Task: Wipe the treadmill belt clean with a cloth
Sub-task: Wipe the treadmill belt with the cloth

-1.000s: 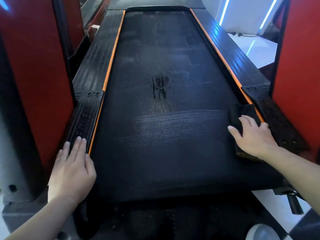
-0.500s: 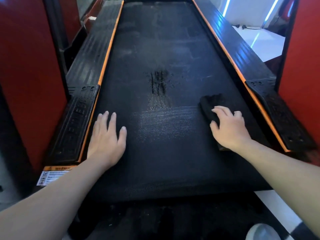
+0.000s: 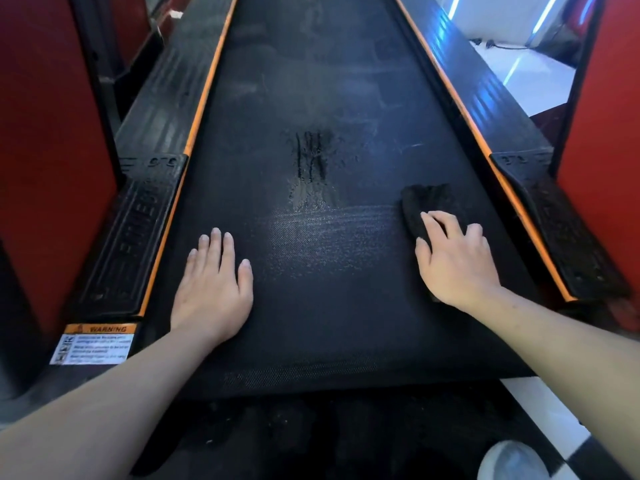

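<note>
Black belt (image 3: 329, 306) with dark streaks (image 3: 311, 157), orange-edged rails (image 3: 162, 105), red panels (image 3: 45, 133)

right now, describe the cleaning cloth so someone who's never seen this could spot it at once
Find the long black textured treadmill belt between its orange-trimmed side rails. Toward its right edge, the right hand presses on a small dark fuzzy cloth. It is the only soft raised lump there; the left hand rests on bare belt.
</note>
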`<state>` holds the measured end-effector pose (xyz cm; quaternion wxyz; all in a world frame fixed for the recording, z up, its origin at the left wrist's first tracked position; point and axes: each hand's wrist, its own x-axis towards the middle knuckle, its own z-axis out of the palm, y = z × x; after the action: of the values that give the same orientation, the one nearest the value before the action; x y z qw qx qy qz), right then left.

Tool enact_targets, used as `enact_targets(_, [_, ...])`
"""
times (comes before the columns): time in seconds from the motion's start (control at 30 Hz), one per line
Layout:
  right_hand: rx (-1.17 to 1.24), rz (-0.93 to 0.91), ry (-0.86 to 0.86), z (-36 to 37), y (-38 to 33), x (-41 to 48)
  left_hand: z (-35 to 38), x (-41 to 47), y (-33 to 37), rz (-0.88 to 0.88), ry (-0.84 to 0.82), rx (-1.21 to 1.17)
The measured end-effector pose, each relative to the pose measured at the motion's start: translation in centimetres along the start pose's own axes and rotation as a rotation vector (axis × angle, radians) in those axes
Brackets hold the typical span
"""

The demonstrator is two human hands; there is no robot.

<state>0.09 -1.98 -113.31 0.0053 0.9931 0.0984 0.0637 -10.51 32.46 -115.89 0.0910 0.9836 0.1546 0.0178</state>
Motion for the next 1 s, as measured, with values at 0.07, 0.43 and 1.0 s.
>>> enact_targets(0.07, [0.005, 0.001, 0.014, 0.0, 0.0, -0.4, 0.0, -0.2, 0.0, 0.0, -0.001, 0.009])
enact_targets(0.43, [0.025, -0.011, 0.043, -0.2, 0.2, -3.8, -0.2, -2.1, 0.0, 0.004, 0.009, 0.005])
enact_targets(1.0, [0.03, -0.017, 0.035, -1.0, 0.6, -8.5, 0.0, -6.4, -0.2, 0.008, 0.027, -0.013])
